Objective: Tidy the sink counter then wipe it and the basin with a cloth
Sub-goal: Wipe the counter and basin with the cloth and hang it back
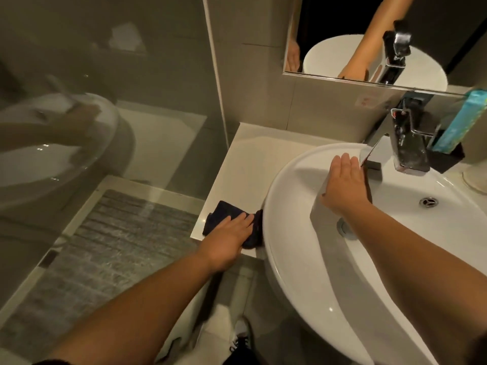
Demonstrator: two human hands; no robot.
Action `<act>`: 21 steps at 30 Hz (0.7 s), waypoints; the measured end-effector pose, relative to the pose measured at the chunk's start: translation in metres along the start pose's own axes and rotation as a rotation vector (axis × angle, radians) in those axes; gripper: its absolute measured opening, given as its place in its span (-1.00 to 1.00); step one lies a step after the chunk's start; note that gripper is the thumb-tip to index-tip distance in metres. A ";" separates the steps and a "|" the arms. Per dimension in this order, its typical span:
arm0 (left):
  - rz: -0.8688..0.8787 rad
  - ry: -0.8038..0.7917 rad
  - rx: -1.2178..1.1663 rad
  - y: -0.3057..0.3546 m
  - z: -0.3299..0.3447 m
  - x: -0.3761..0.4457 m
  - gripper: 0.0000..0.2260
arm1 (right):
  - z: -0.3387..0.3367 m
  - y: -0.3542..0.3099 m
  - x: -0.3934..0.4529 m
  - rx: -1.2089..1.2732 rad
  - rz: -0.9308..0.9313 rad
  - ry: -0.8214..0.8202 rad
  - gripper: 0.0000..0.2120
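The left hand [228, 234] is lying palm-down on a dark cloth [224, 214] that is sitting on the white desk [247, 159], at its near edge and just beside the outer wall of the basin [290, 259]; the fingers are lying flat and loosely spread over the fabric, pressing it down rather than pinching it, and part of the cloth is bunching up against the basin's side. The right hand [342, 183] is reaching into the basin with an open grip, fingers straight and held close together, holding nothing, its fingertips pointing toward the far rim just beside the spout of the chrome faucet [405, 143]; whether the palm is touching the porcelain is something I cannot tell. The basin's round drain [428, 201] is showing well to the right of that hand. Behind the faucet a black holder [448, 158] is carrying a light-blue packet [463, 119] standing upright against the wall. Above, a mirror [329, 48] is reflecting the basin and a forearm. To the left a glass panel [105, 101] is showing a faint reflection, and a grey mat [105, 246] is lying on the floor below.
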State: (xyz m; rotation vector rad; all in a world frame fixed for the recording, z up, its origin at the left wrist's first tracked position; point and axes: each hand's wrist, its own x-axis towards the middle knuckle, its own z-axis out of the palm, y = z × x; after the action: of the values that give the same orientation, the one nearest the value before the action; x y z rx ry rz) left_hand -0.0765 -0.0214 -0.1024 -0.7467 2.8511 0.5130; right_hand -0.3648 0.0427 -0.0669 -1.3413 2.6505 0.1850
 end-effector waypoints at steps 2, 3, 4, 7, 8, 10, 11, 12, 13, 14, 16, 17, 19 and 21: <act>-0.025 -0.001 -0.010 0.009 0.011 -0.020 -0.46 | -0.002 0.000 0.001 -0.005 0.000 -0.024 -0.07; -0.043 0.005 -0.005 0.014 0.016 -0.026 -0.46 | -0.003 0.000 0.001 -0.016 0.002 -0.032 -0.06; -0.064 0.012 0.000 0.019 0.020 -0.030 -0.46 | -0.003 0.000 0.000 -0.025 0.009 -0.039 -0.04; -0.122 0.034 0.020 0.030 0.025 -0.035 -0.42 | 0.000 0.000 -0.001 -0.020 0.009 -0.036 -0.03; -0.136 0.043 0.016 0.034 0.026 -0.038 -0.42 | -0.001 0.001 -0.001 -0.019 0.006 -0.030 -0.03; -0.160 0.046 0.006 0.043 0.029 -0.045 -0.41 | -0.001 0.002 0.001 -0.025 0.006 -0.034 -0.02; -0.168 0.052 -0.005 0.048 0.031 -0.049 -0.41 | -0.002 0.002 0.003 -0.034 0.008 -0.037 -0.02; -0.177 0.051 -0.029 0.052 0.035 -0.055 -0.43 | -0.001 0.002 0.004 -0.055 0.005 -0.040 -0.02; -0.184 0.028 -0.066 0.057 0.037 -0.062 -0.46 | -0.001 0.001 0.005 -0.078 0.000 -0.039 -0.03; -0.195 -0.027 -0.136 0.061 0.038 -0.069 -0.54 | -0.002 0.001 0.005 -0.084 0.000 -0.046 -0.04; -0.232 -0.144 -0.359 0.068 0.041 -0.082 -0.72 | -0.010 0.003 0.005 -0.018 0.014 -0.104 -0.06; -0.268 -0.190 -0.520 0.072 0.040 -0.087 -0.73 | -0.018 0.003 0.005 0.033 0.016 -0.142 -0.09; -0.376 -0.152 -0.878 0.076 0.036 -0.093 -0.72 | -0.039 0.001 -0.001 0.125 -0.010 -0.188 -0.21; -0.499 -0.017 -1.140 0.079 0.022 -0.094 -0.77 | -0.057 0.000 -0.022 0.220 -0.083 -0.160 -0.38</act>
State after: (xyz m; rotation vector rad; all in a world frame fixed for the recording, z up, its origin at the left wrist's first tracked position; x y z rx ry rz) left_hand -0.0336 0.0932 -0.0792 -1.4775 1.9859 2.0135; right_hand -0.3573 0.0495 -0.0069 -1.3034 2.3983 -0.0100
